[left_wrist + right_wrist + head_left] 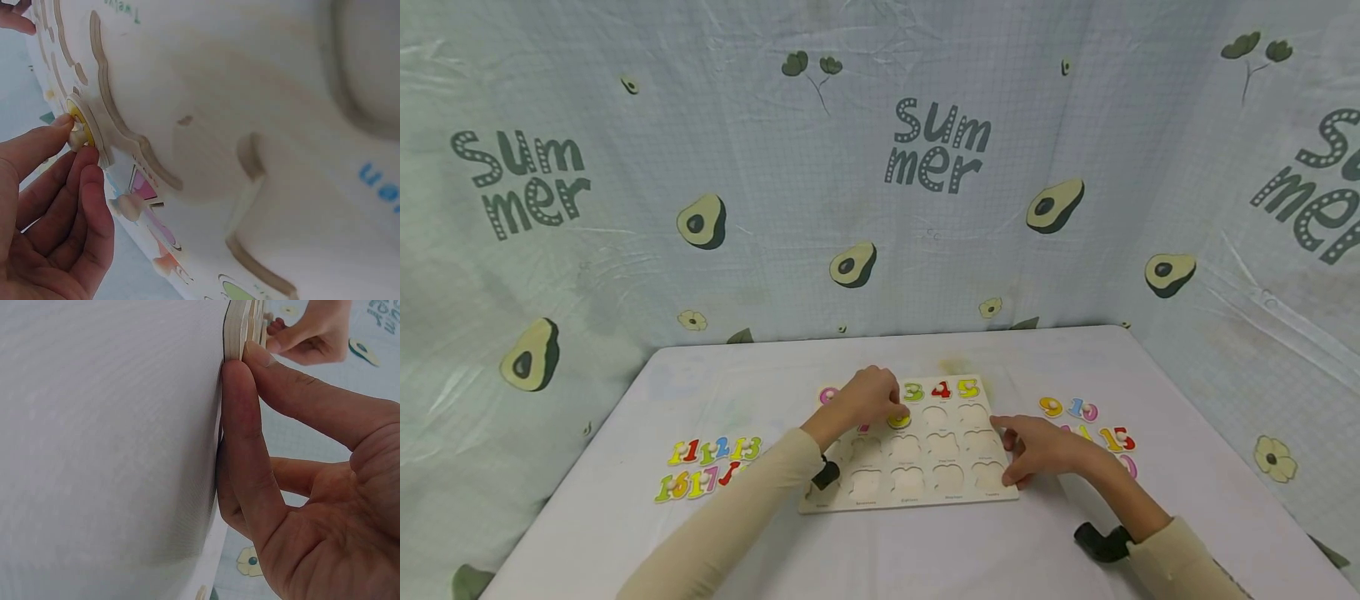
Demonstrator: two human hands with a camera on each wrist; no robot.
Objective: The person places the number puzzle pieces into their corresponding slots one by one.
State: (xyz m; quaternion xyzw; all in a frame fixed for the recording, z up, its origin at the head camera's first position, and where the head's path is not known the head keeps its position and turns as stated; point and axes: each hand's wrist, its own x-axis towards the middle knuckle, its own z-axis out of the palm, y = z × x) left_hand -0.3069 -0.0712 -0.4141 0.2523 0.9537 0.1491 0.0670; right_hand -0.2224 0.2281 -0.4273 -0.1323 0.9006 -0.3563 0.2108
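A wooden number puzzle board (925,493) lies flat on the white table (925,550). My left hand (871,402) pinches the small peg of a yellow number piece (899,421) that sits in the board's second row. In the left wrist view the thumb and fingers (84,162) close on that peg, with the yellow piece (77,119) flush against the board (250,94). My right hand (1026,454) rests with straight fingers (240,406) against the right edge of the board (237,328).
A green 3 (913,391), red 4 (941,389) and yellow 5 (967,388) fill the top row. Several cut-outs are empty. Loose number pieces lie left of the board (711,467) and right of it (1086,425). An avocado-print cloth (880,208) hangs behind.
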